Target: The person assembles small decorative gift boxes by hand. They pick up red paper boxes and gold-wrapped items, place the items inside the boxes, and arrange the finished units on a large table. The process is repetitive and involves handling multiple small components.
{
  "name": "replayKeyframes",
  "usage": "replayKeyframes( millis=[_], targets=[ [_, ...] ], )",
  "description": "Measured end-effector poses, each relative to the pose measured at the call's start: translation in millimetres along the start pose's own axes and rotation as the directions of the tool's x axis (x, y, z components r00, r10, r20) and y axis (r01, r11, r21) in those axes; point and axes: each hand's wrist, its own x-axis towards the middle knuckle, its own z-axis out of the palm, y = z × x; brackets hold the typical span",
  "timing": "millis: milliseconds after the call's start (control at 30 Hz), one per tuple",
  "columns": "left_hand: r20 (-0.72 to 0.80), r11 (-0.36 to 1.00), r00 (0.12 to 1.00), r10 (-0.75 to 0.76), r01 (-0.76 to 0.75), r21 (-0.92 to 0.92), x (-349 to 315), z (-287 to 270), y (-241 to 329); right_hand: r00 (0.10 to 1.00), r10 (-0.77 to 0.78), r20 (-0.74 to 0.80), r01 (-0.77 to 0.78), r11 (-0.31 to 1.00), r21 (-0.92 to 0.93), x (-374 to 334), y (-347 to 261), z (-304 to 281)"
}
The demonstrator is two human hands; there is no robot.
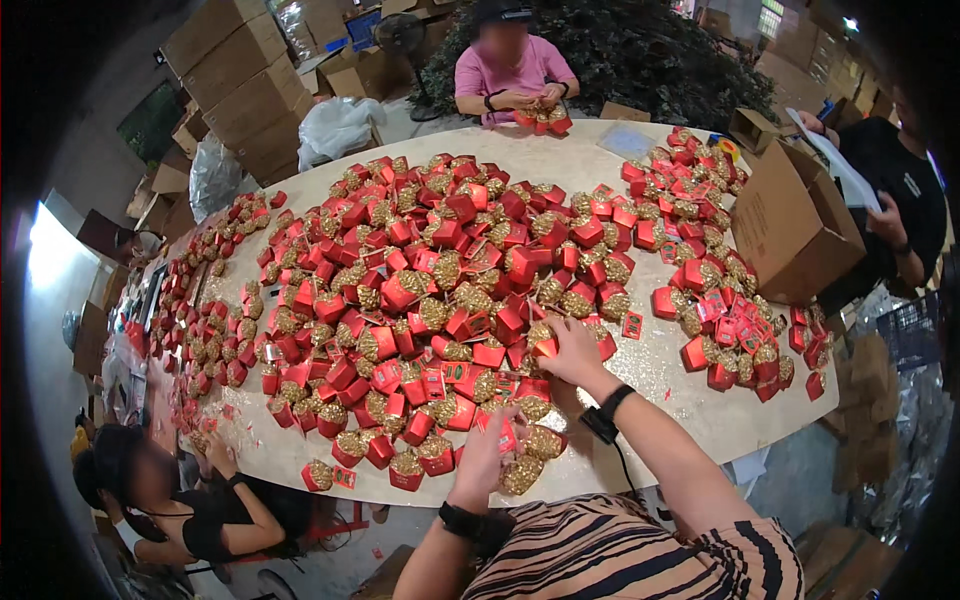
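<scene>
A large heap of small ornaments (400,285), each a red pot-like base with a gold beaded cluster, covers the middle of the table. My left hand (482,460) is at the heap's near edge, its fingers closed around a red ornament base (506,437). Gold clusters (521,474) lie right beside that hand; whether they join the held base I cannot tell. Farther forward and to the right, my right hand (577,354) grips a red-and-gold ornament (544,343) at the heap's right side. Small red tags (632,325) lie among the pieces.
The pale table (640,405) holds more ornaments along its left and right sides. An open cardboard box (790,220) stands at the right edge, beside a person in black. A person in pink (512,70) handles ornaments across the table; another (200,500) sits at the lower left.
</scene>
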Motion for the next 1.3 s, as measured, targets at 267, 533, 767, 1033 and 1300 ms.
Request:
replayKeyframes(
  millis=[267,533,767,1033,1300],
  targets=[
    [0.017,0.946,1.0,0.022,-0.015,-0.323,57,-14,-3,0.747,-0.574,0.336,0.492,0.817,0.301,-59,-44,-62],
    [0.028,0.984,0.994,0.102,-0.097,-0.147,33,-6,12,0.947,-0.291,0.133,0.138,0.746,0.651,-62,-35,-53],
    [0.079,0.995,0.995,0.068,-0.061,-0.082,15,-10,2,0.888,-0.427,0.169,0.218,0.716,0.663,-48,-48,-19],
    [-0.057,0.975,0.995,0.082,-0.092,-0.203,4,-10,-7,0.975,-0.124,0.186,0.195,0.878,-0.437,-24,38,18],
    [0.133,0.965,0.991,0.009,0.026,-0.261,-1,-25,-7,0.978,0.0,0.206,-0.023,0.993,0.112,-27,21,-10]
  ],
)
